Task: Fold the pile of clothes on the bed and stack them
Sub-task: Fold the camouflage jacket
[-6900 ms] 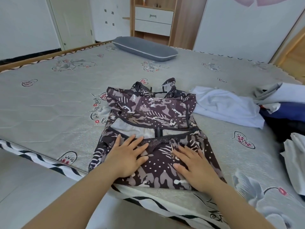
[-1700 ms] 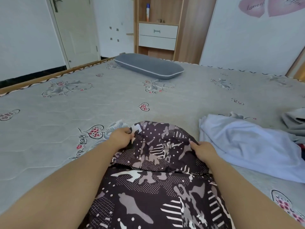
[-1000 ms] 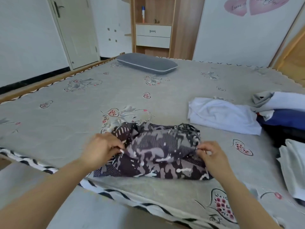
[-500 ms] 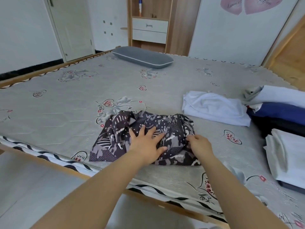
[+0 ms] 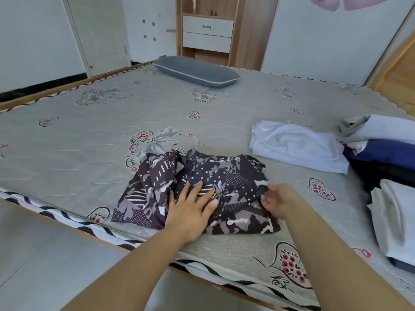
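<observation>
Rumpled patterned garment (image 5: pixel 215 182) near bed edge

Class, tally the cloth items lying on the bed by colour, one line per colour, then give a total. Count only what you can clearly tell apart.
Patterned dark: 1, garment under both hands
Pale blue: 1, garment
Navy: 1, garment
White or cream: 2, upper piece and folded piece
Grey: 1, pillow
Total: 6; the right-edge pile may hide more.
</observation>
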